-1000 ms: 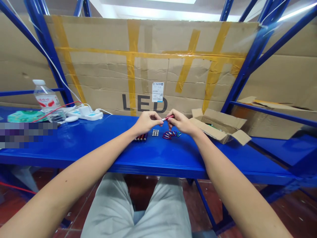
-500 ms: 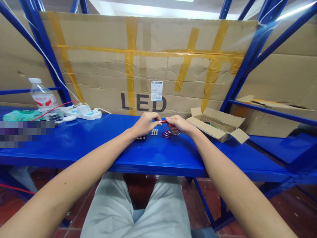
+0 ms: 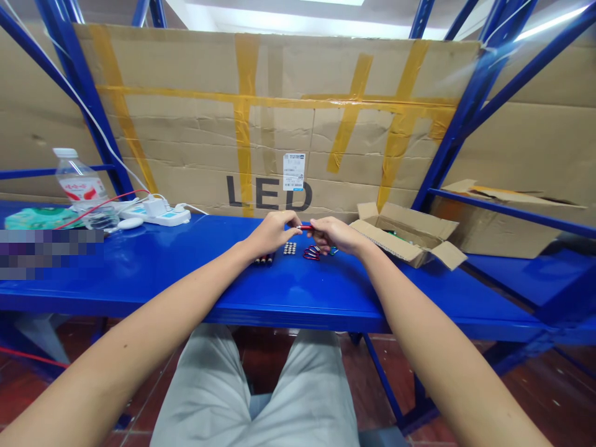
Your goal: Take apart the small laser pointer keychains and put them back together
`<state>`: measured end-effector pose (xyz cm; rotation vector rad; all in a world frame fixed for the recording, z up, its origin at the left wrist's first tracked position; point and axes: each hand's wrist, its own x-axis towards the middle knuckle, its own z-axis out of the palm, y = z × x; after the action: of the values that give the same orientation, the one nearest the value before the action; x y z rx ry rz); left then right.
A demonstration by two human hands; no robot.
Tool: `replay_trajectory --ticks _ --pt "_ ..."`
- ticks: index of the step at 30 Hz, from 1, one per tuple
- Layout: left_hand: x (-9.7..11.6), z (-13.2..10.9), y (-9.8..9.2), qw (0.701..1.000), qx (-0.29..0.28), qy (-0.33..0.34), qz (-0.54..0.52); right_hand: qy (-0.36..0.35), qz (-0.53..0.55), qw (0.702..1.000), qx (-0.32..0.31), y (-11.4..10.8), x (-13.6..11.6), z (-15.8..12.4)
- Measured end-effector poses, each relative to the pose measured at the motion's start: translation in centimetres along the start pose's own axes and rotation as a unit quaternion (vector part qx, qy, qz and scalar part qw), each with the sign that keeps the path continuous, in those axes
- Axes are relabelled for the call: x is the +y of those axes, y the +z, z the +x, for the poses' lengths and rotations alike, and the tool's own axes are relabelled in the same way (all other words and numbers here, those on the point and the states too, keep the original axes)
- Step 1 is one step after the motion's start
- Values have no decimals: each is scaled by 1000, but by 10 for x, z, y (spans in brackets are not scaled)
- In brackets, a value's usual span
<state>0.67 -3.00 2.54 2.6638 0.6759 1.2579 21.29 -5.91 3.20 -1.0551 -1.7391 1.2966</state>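
Both hands meet over the blue table around a slim red metal tube (image 3: 305, 228), which looks like a small flashlight body. My right hand (image 3: 336, 234) is closed around its right end. At the other end, my left hand (image 3: 275, 231) pinches the tip with thumb and forefinger; a small pale or silvery bit shows there, too small to name. Below the hands lie rows of small silver button-like pieces (image 3: 290, 248). Red carabiner clips (image 3: 311, 252) sit under my right hand, with a blue-green one (image 3: 333, 251) beside them. Dark tubes (image 3: 264, 259) lie partly hidden by my left hand.
An open cardboard box (image 3: 410, 233) stands right of my right hand. On the left are a power strip (image 3: 167, 214), cables, a water bottle (image 3: 84, 189) and a green packet (image 3: 41, 217). A large LED carton (image 3: 195, 143) walls off the back. The table's front edge (image 3: 298, 315) runs near my legs.
The red tube and both hands stay almost in place. My right hand's fingers have shifted slightly on the tube, and the view has moved a little.
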Motion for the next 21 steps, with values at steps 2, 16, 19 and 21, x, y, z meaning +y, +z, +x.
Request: replay_trajectory --ticks 2,16,19,21 --pt "-1 0 1 1000 4 -11 -9 -19 9 1000 9 0 0 1" --pt "-13 -1 13 990 28 -95 -96 14 177 977 119 6 3 12" --pt "-14 0 19 983 50 -138 -113 63 236 962 118 10 8 19" --pt "-17 1 19 985 63 -147 -71 78 257 953 136 9 11 22"
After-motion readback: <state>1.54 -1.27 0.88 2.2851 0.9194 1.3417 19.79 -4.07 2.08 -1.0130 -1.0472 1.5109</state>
